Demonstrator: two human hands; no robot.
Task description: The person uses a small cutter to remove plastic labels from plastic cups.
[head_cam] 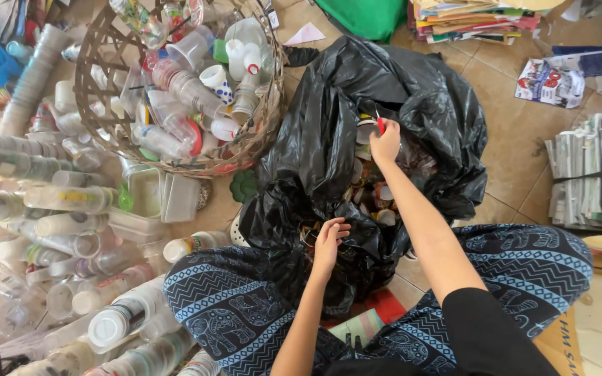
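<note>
A big black plastic bag [329,125] lies open on the tiled floor in front of my crossed legs, with cups and lids showing inside. My right hand [385,143] reaches into the far part of the bag's mouth and grips a small red-tipped item [380,124] among the cups. My left hand [329,240] rests on the near rim of the bag, fingers curled over the black plastic. A woven wicker basket [106,132] full of clear plastic bottles and cups stands to the upper left of the bag.
Stacked clear cups and bottles [43,209] crowd the floor at left. Clear plastic trays [168,198] sit by the basket. Bundled newspapers [593,174] lie at right, a paper pile [475,17] and a magazine [548,83] at the top right, cardboard [559,341] by my right knee.
</note>
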